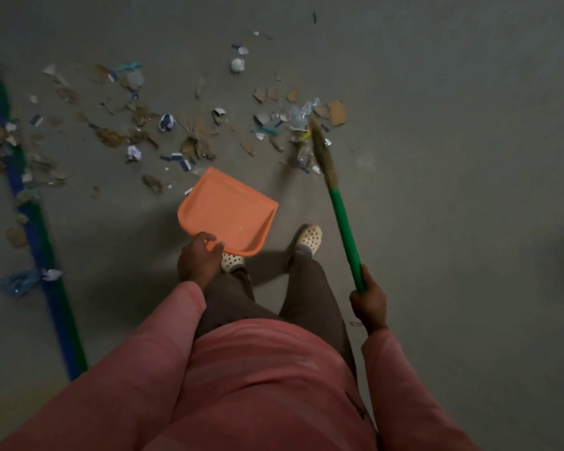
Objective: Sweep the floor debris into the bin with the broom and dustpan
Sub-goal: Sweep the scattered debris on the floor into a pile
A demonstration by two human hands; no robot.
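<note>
Pink sleeves (163, 336) are reaching down over the grey floor (453, 157). Left hand (197, 258) is gripping the orange dustpan (228, 213) by its near rim, fingers (205, 237) curling over the edge, the pan covering part of one pale shoe (232, 260). Right of the dustpan, the right hand (370, 304) is clamping its fingers round the green handle of the broom (344, 227), whose bristles are lying among scraps beyond the pan's far right corner. Debris (189, 138) is lying scattered beyond and left of the dustpan, spreading across a blue-green strip (36, 229).
</note>
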